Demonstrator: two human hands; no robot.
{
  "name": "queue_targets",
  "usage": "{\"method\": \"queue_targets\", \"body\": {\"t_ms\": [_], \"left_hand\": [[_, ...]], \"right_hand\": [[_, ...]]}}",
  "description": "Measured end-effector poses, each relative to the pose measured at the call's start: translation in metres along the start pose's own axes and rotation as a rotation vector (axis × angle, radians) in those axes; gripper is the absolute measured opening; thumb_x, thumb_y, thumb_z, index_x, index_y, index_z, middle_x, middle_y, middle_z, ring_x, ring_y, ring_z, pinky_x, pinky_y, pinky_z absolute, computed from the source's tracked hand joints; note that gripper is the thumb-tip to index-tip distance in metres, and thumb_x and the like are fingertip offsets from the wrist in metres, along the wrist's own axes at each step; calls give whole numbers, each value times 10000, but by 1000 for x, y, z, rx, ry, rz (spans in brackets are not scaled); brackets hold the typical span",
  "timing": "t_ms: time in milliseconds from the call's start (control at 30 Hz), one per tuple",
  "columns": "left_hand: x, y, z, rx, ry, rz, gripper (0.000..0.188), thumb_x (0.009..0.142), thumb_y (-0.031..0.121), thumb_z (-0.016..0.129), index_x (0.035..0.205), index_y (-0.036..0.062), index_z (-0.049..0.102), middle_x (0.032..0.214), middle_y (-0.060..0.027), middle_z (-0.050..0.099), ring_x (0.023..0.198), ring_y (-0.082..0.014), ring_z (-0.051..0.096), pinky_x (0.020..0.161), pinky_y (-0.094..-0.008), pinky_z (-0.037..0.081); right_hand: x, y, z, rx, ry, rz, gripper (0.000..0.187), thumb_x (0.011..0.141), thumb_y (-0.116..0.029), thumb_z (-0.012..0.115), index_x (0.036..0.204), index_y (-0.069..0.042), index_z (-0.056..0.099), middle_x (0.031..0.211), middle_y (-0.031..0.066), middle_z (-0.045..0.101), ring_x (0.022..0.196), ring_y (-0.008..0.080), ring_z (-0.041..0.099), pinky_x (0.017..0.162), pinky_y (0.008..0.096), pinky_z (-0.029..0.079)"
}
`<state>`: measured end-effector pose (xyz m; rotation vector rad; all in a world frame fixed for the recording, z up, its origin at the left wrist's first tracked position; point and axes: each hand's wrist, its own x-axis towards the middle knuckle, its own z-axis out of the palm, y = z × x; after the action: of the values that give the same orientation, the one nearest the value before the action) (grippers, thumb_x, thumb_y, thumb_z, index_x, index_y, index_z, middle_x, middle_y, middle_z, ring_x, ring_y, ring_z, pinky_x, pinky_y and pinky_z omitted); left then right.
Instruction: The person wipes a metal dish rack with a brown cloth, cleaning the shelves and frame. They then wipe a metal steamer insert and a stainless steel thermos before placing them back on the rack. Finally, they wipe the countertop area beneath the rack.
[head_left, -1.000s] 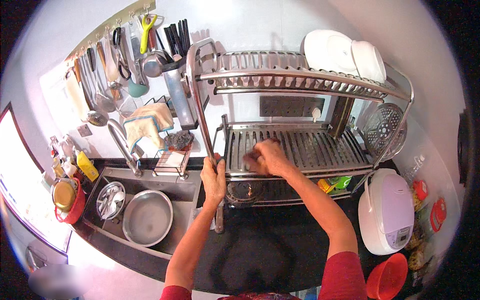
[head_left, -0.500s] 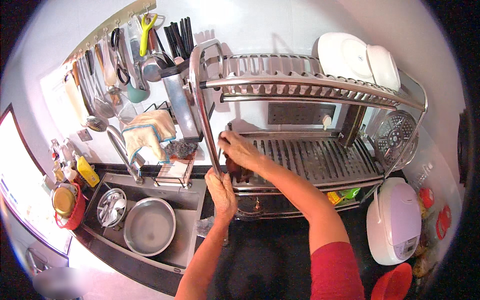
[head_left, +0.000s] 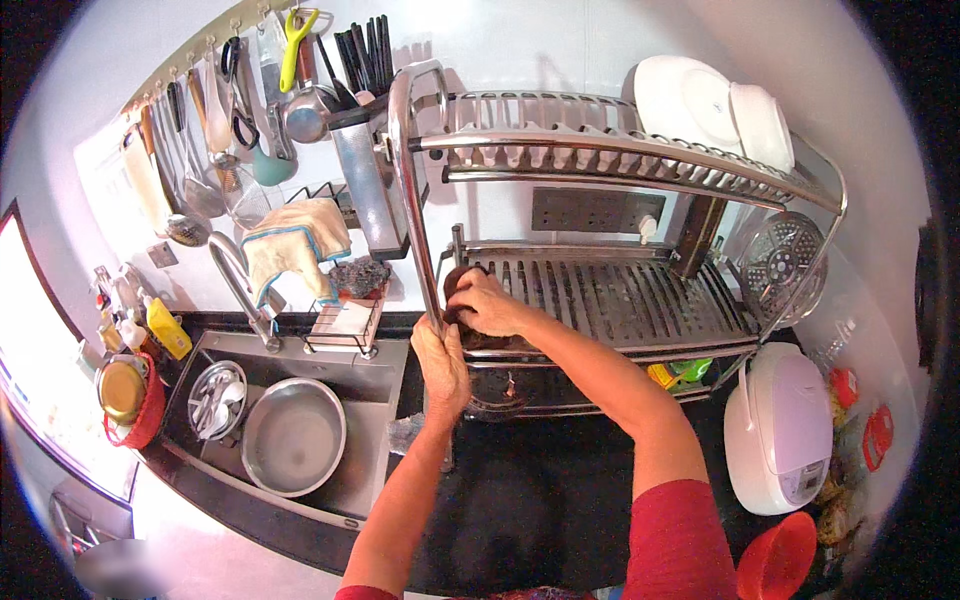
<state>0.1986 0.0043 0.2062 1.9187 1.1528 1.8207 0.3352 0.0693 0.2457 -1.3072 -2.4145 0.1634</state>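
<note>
Black tabletop seen nearest. Left grip clamped round front left post of metal dish rack. Dark brown cloth bunched, clamped in right grip, at left end of slatted shelf. Cloth judged soft, light, limp; best taken bunched at middle. Rack judged stiff, slippery if wet; best steadied by post. Beyond, white dishes propped at right on upper tier, likely fragile.

white glare far left, bowed edges, black corners

Glossy, smooth metal dish rack
</note>
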Motion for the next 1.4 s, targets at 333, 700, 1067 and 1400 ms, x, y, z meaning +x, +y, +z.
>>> {"method": "queue_targets", "body": {"t_ms": [333,700,1067,1400], "left_hand": [[1,5,-9,-10,-132,-70,211,940,141,461,1105,23,517,1060,-143,507,1027,-300,481,881,-369,392],[-3,5,-4,73,-15,-5,236,799,97,643,991,55,511,912,-102,499,805,-273,525,698,-370,438],[-2,5,-6,113,9,26,192,827,98,614,988,44,524,923,-106,503,844,-291,530,724,-378,435],[-3,-4,-2,14,-16,-40,187,827,76,600,990,46,513,927,-118,489,835,-295,518,732,-373,433]], "right_hand": [[-41,3,-10,112,83,-179,233,789,-86,561,999,-68,661,1127,120,532,1072,302,480,941,391,379],[15,48,-7,-478,171,-3,176,787,-43,534,958,-13,564,1188,64,433,1019,312,465,859,372,479],[-71,115,-43,-700,321,321,149,794,-54,530,868,35,625,1120,153,449,1003,368,495,766,412,527],[-97,125,-73,-430,408,966,219,760,-121,608,949,-15,647,1110,221,479,1011,378,495,836,437,474]]}}
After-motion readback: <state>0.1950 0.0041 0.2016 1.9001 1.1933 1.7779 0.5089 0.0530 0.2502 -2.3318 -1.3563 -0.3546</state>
